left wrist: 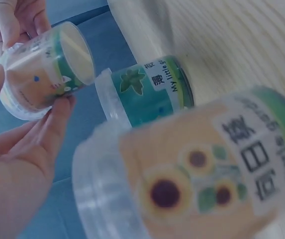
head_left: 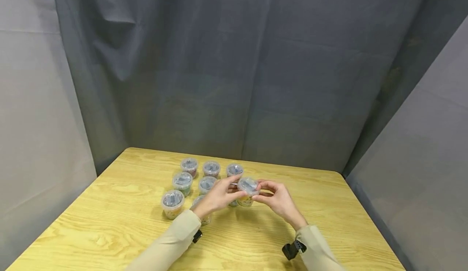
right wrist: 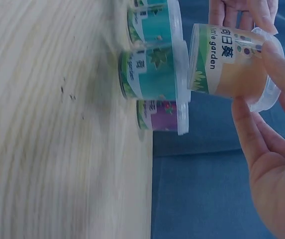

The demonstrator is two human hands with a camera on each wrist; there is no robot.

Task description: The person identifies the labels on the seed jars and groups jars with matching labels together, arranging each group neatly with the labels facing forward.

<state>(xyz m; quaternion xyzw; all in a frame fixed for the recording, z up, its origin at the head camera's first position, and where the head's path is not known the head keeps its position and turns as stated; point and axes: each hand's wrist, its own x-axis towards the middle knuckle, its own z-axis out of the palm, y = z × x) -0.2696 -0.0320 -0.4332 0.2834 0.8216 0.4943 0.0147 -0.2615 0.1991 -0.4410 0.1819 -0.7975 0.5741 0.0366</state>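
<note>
A clear-lidded plastic cup with an orange and green "little garden" label (head_left: 248, 191) is held between both hands, above the table and in front of other cups. My left hand (head_left: 220, 196) grips its left side with thumb and fingers; in the left wrist view, the fingertips (left wrist: 62, 107) touch the label. My right hand (head_left: 279, 202) pinches the other side near the lid. The right wrist view shows the held cup (right wrist: 232, 62) tilted, its lid toward the right thumb and fingers.
Several similar lidded cups stand in rows left of and behind the held cup, including an orange one (head_left: 173, 208) at front left. A sunflower cup (left wrist: 197, 174) looms close in the left wrist view. Teal (right wrist: 149, 72) and purple (right wrist: 162, 115) cups stand on the wooden table (head_left: 329, 222).
</note>
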